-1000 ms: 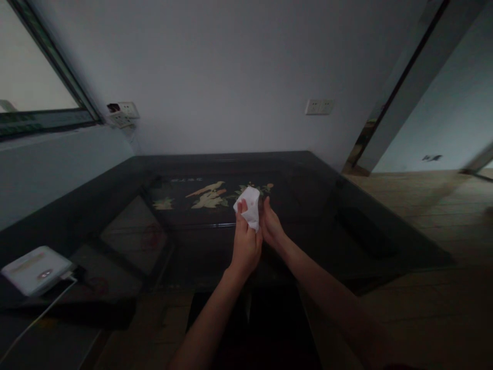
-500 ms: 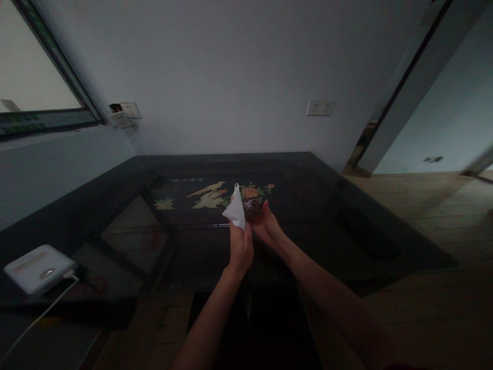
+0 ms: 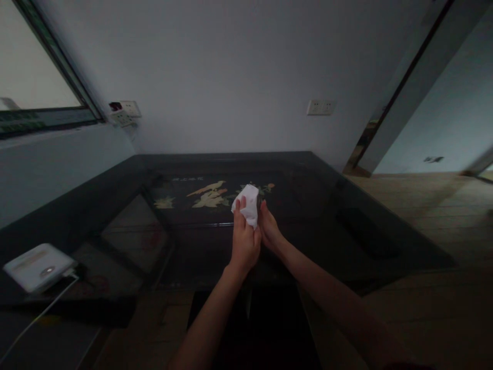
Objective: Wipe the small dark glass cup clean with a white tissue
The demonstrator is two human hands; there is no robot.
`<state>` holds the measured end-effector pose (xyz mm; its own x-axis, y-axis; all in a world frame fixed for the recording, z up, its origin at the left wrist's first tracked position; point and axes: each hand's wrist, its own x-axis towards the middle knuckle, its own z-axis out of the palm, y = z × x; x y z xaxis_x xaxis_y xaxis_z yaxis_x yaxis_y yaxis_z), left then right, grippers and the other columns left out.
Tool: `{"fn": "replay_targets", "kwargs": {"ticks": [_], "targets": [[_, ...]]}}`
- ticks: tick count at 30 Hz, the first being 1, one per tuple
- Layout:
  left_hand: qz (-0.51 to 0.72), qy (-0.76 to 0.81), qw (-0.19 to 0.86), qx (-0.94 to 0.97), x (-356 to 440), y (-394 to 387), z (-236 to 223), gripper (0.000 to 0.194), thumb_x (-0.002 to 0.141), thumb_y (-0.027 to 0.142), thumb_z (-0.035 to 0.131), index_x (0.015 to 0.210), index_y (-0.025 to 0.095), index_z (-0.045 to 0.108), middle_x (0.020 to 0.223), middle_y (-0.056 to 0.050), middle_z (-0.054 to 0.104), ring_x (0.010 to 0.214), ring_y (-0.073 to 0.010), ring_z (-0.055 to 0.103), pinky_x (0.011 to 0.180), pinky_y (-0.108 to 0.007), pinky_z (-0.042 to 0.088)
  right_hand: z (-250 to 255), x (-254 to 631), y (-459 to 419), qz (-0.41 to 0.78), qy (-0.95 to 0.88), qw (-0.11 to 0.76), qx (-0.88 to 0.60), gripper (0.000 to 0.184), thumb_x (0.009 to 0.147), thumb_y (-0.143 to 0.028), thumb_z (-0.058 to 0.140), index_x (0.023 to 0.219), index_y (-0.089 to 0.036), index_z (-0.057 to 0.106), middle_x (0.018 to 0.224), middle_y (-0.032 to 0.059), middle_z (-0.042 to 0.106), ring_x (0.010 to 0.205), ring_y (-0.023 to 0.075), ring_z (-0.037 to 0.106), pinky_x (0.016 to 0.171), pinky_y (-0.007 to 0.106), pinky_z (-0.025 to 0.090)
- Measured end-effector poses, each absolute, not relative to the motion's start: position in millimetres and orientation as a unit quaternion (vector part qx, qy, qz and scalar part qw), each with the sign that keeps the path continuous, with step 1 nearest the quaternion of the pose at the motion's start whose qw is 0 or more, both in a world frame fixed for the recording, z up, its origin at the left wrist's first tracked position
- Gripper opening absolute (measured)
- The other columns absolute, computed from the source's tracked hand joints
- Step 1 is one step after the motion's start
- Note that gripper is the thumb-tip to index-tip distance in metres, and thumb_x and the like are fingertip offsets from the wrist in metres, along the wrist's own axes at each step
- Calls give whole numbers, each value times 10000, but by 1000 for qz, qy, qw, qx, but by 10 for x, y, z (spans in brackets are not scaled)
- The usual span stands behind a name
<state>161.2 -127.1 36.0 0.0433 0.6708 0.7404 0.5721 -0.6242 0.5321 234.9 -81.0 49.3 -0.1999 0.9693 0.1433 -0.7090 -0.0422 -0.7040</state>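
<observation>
My left hand [image 3: 244, 239] is closed round a crumpled white tissue [image 3: 248, 203], held upright above a dark glass table [image 3: 115, 226]. My right hand [image 3: 269, 228] is cupped just to the right of it, its fingers curled against the tissue. A small dark object sits in the right hand behind the tissue, mostly hidden. Both hands hover over the painted flower panel [image 3: 210, 195] in the table's middle.
A white power bank [image 3: 36, 267] with a white cable [image 3: 42, 313] lies on the table's near left. Wall sockets [image 3: 123, 114] and a window [image 3: 26, 77] are at the left, a switch plate [image 3: 320, 107] on the back wall. Wooden floor [image 3: 442, 216] spreads to the right.
Half a second ago the tissue was pulled left, showing a small dark round object in my right hand. Now the tissue is pressed back over it, as one second ago.
</observation>
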Motion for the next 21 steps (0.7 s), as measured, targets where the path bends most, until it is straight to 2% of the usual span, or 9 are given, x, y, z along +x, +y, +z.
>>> {"fn": "replay_targets", "kwargs": {"ticks": [4, 6, 11, 17, 19, 21], "targets": [[507, 432, -26, 745, 1607, -1299, 406, 589, 891, 120, 375, 1455, 215, 231, 1516, -101, 283, 1442, -239, 87, 1166, -516, 88, 446, 2343, -816, 673, -323, 617, -250, 354, 738, -449, 681, 1005, -225, 622, 1010, 20, 715, 1022, 204, 638, 982, 360, 454], [509, 432, -32, 744, 1613, -1303, 404, 599, 895, 121, 370, 1462, 222, 206, 1514, -99, 289, 1443, -240, 86, 1164, -522, 88, 449, 2350, -820, 666, -327, 619, -257, 316, 740, -420, 685, 983, -227, 627, 991, 15, 717, 1022, 200, 638, 981, 351, 458], [552, 433, 54, 711, 1633, -1274, 357, 609, 915, 149, 330, 1482, 243, 126, 1571, -64, 101, 1447, -218, 18, 1181, -449, 113, 510, 2406, -809, 685, -349, 615, -177, 387, 743, -534, 648, 979, -227, 631, 1047, 47, 702, 1116, 231, 593, 955, 387, 481], [589, 453, 181, 645, 1600, -1237, 325, 511, 947, 222, 301, 1452, 186, 236, 1491, -121, 324, 1400, -222, 263, 1153, -417, 240, 510, 2445, -766, 692, -345, 614, -159, 422, 750, -576, 626, 962, -212, 649, 1054, 57, 703, 1126, 245, 587, 951, 410, 476], [583, 452, 174, 652, 1596, -1240, 322, 522, 942, 208, 311, 1457, 185, 223, 1506, -120, 295, 1414, -226, 224, 1161, -430, 215, 500, 2437, -761, 696, -340, 612, -162, 435, 753, -590, 612, 964, -212, 653, 1052, 57, 704, 1126, 243, 586, 949, 405, 476], [568, 447, 140, 677, 1603, -1246, 316, 570, 925, 180, 337, 1472, 193, 176, 1544, -106, 203, 1437, -229, 125, 1177, -443, 153, 495, 2429, -749, 701, -331, 609, -169, 456, 755, -614, 591, 974, -219, 653, 1043, 53, 707, 1130, 236, 584, 950, 397, 477]]}}
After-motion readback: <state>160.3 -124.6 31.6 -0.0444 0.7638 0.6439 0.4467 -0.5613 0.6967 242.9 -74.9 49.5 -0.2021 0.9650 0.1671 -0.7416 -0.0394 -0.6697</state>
